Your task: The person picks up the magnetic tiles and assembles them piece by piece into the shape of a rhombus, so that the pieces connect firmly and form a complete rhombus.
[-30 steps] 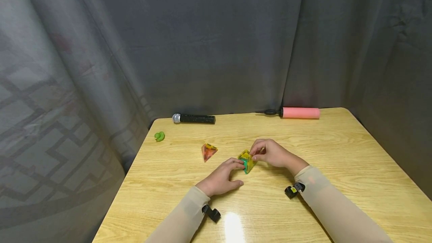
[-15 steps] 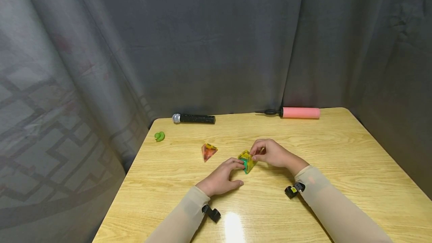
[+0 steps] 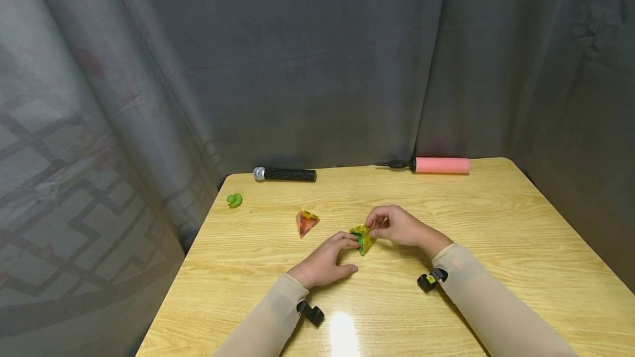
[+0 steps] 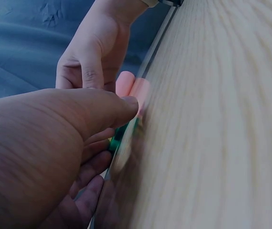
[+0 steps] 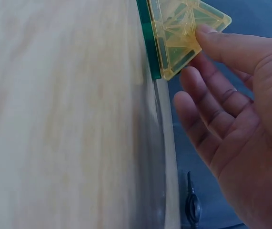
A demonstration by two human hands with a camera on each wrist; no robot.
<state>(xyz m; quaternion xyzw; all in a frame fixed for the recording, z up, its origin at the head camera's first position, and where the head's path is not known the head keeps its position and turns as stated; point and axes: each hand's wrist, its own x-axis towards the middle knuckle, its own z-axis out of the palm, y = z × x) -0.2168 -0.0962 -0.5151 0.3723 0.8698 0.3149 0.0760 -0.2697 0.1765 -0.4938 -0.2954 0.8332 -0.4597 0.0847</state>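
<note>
Translucent yellow triangular magnetic tiles (image 3: 367,241) stand tilted together over a green tile (image 3: 358,238) near the table's middle. My right hand (image 3: 401,227) pinches the yellow piece between thumb and index finger. In the right wrist view the yellow tiles (image 5: 176,58) rise in a peak from the green tile (image 5: 148,45), which lies flat on the table. Fingertips of my left hand (image 3: 324,260) rest against the green tile from the left, its thumb held apart. My left fingers hide part of that tile.
A red-orange pyramid of tiles (image 3: 306,225) with a yellow side sits left of the hands. Farther back are a green toy (image 3: 235,200), a black microphone (image 3: 288,175) and a pink hand pump (image 3: 441,166). Dark curtains (image 3: 317,70) hang behind the wooden table (image 3: 238,280).
The yellow tiles' top has come down slightly and leaned over the green tile, with my right fingers shifting a little left. My left hand has stayed still.
</note>
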